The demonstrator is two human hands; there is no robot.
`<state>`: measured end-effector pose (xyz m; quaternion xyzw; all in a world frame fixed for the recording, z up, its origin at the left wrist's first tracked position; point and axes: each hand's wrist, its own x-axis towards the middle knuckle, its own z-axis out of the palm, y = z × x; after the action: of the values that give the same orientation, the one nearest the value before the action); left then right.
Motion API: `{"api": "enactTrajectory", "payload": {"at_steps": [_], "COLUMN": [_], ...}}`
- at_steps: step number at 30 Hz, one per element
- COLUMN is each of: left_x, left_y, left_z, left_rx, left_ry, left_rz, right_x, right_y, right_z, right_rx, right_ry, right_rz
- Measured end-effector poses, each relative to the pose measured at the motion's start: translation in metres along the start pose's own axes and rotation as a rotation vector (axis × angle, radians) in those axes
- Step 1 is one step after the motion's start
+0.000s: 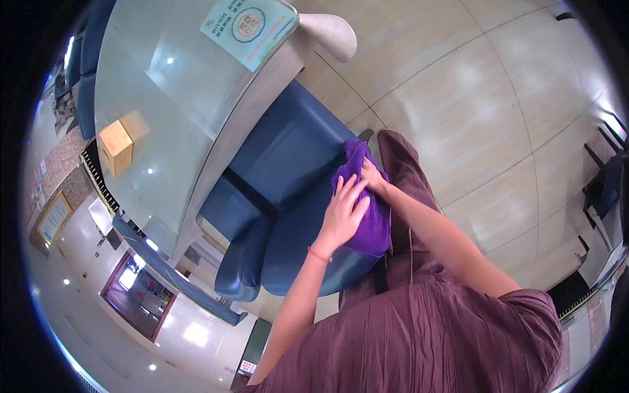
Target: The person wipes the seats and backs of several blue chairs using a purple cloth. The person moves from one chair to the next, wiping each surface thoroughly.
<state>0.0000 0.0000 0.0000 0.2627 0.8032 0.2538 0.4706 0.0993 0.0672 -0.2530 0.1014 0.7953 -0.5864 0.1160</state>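
Observation:
A purple cloth (pixel 372 230) hangs in soft folds against the right edge of the blue padded chair seat (pixel 298 232), beside my leg. My left hand (pixel 342 215), with a red string at the wrist, lies across the cloth's left side, fingers stretched and thumb apart. Just above and to the right of it, my right hand (pixel 375 178) is closed on the cloth's bunched upper part; some of its fingertips are hidden in the folds. The two hands touch or nearly touch at the fingers.
A glass-topped table (pixel 177 98) curves along the left, bearing a wooden tissue box (pixel 116 148) and a printed sign (pixel 250 29). The chair's blue backrest (pixel 288 147) stands close to the table edge. Tiled floor (pixel 458 131) stretches right, toward dark chairs (pixel 604 180).

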Motion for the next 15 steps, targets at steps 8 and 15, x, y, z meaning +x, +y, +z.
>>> {"api": "enactTrajectory", "payload": {"at_steps": [8,15], "left_x": [-0.009,-0.091], "left_y": [-0.092,-0.157], "left_z": [0.022,0.022], "left_rx": [-0.389,-0.044], "left_ry": [-0.029,-0.086], "left_rz": [-0.311,-0.318], "right_x": [0.059,0.084], "right_y": [-0.082,-0.175], "right_z": [-0.078,-0.057], "right_rx": [-0.233,-0.801], "right_ry": [-0.533,-1.124], "right_rz": [0.396,0.479]}}
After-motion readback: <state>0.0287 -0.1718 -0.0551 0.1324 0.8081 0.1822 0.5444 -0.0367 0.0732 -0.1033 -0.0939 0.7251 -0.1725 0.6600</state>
